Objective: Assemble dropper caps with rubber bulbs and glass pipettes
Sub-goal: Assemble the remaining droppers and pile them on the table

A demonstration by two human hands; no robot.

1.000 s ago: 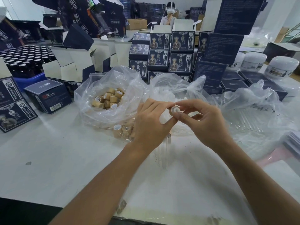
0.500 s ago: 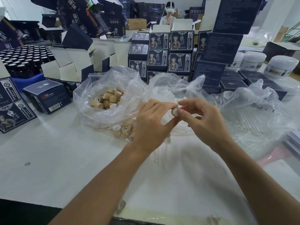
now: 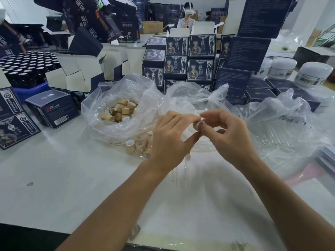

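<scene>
Your left hand (image 3: 168, 140) and right hand (image 3: 226, 134) meet above the table (image 3: 54, 178), both pinching one tan cap (image 3: 199, 125) by the fingertips, right thumb across its open end. Bag of caps (image 3: 119, 111) sits at 10 o'clock from your hands, bag of white bulbs (image 3: 195, 100) at 12, glass tubes (image 3: 279, 134) in plastic at 3, well apart.

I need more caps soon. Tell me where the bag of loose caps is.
In the head view, the clear bag of tan caps sits on the white table, left of centre, just beyond the left hand and beside the bag of white bulbs.
</scene>
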